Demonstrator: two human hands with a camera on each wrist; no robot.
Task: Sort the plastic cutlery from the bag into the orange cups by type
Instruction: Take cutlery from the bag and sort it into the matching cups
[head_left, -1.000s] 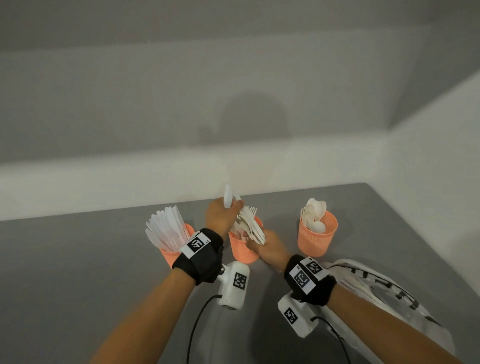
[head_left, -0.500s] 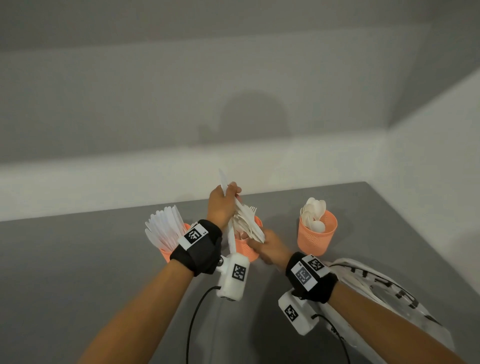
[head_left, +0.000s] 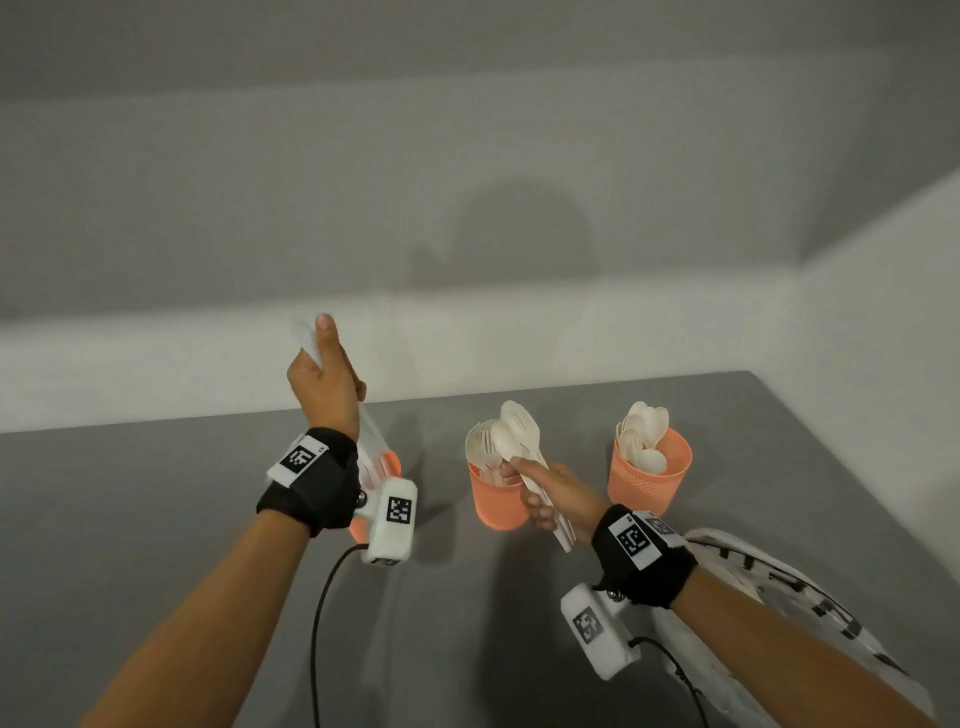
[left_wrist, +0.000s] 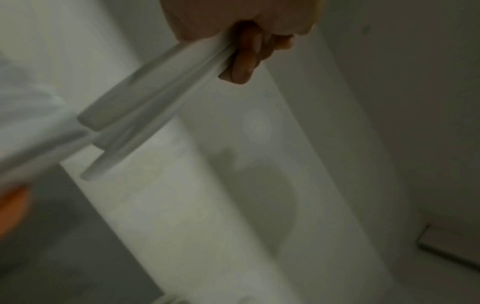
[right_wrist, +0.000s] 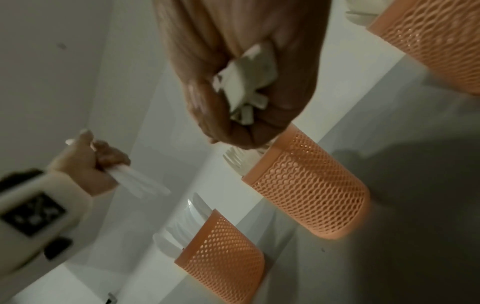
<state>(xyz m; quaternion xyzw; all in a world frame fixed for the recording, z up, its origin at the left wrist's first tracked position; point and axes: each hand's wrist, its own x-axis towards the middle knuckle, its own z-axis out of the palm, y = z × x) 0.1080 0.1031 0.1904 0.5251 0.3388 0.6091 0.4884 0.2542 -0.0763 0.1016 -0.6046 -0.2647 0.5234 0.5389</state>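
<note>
**Grey tabletop and what stands on it**

The flat grey matte tabletop (head_left: 156, 519) carries three orange perforated plastic cups. The middle cup (head_left: 496, 501) holds forks; left of it stands the knife cup (head_left: 390, 462), right of it the spoon cup (head_left: 649, 483). Nearer than the spoon cup lies a crumpled white plastic bag (head_left: 810, 603).

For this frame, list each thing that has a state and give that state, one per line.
left hand: raised above the left cup, gripping a few white handles
white handles: held, type blurred
right hand: gripping a mixed bundle
mixed bundle: held in front of the middle cup
left cup: upright, holds knives
middle cup: upright, holds forks
right cup: upright, holds spoons
bag: lying on the table, contents unclear
</note>
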